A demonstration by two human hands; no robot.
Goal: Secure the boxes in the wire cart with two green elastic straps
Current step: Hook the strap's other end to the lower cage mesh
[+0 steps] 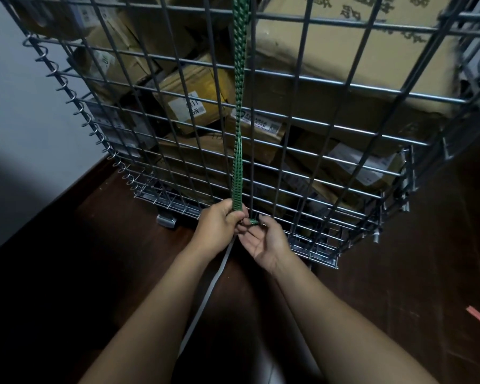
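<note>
1. While the green elastic strap runs down the middle of the frame along the outside of the wire cart, its lower end is held near the cart's bottom edge, at the centre of the picture.
2. The strap is gripped by the left hand, whose fingers are closed around it; the right hand is half open, palm up, with its fingertips at the strap's short end by the mesh. Whether a hook is pinched there cannot be told.
3. The strap is judged to be light, soft and stretchy, so it may spring back if released; it is best held close to its end, under tension.
4. The cart is filled with cardboard boxes, stacked unevenly, a large one at the upper right.
5. A second strap is not seen.
</note>
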